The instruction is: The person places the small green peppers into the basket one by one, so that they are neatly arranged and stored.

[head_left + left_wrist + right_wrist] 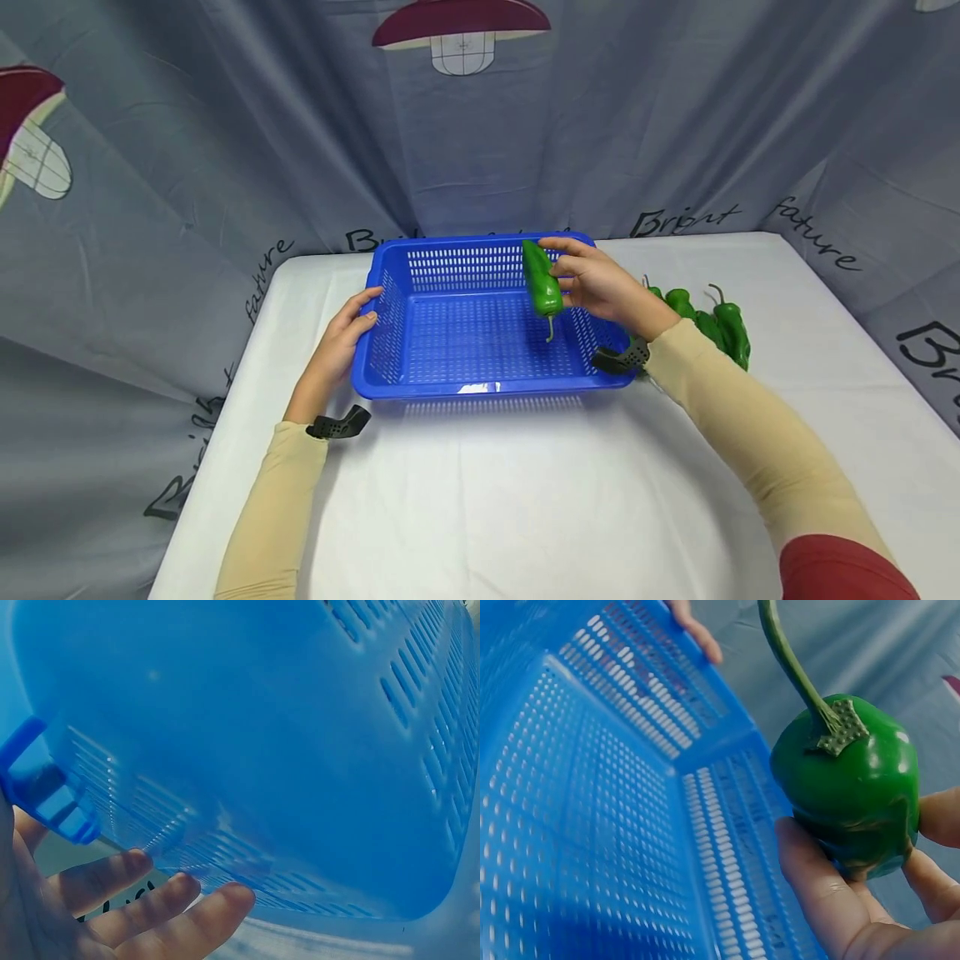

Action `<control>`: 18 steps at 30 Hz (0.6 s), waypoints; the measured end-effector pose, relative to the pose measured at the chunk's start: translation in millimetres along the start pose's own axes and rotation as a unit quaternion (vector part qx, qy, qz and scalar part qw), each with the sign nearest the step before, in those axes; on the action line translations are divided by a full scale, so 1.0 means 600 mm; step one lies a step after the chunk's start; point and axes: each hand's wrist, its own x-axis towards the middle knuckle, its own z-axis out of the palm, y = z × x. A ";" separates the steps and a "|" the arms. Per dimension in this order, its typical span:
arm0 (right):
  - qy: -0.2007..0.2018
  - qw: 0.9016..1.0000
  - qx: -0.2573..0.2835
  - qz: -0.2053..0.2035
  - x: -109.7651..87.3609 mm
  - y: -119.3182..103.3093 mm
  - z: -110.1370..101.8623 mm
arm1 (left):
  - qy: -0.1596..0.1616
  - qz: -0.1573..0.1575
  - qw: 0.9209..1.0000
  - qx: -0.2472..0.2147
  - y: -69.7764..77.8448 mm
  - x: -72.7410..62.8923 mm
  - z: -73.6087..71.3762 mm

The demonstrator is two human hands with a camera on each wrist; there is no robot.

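A blue plastic basket (pixel 480 387) with slotted walls stands on the white-covered table. At its left end, my left hand (pixel 343 333) grips the rim; in the left wrist view several fingers (pixel 191 922) lie along the outside of the wall. Over the right part of the basket, my right hand (pixel 596 283) pinches a green pepper (pixel 542 283) between thumb and fingers. The pepper's stem points down toward me in the head view. Up close in the right wrist view, the pepper (pixel 847 780) shows a long curved stem and a glossy skin.
Several more green peppers (pixel 731 329) lie on the table to the right of the basket, partly hidden behind the right forearm. A grey printed curtain (pixel 480 158) hangs behind the table (pixel 480 500) and along its sides.
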 end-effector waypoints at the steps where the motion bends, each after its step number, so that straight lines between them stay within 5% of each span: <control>1: 0.000 1.000 -0.002 0.004 0.006 0.000 0.007 | 0.000 0.001 1.000 0.000 0.000 0.000 0.000; 18: -0.024 0.999 -0.005 0.025 0.068 0.007 0.102 | -0.001 0.000 1.000 -0.015 0.000 0.003 0.002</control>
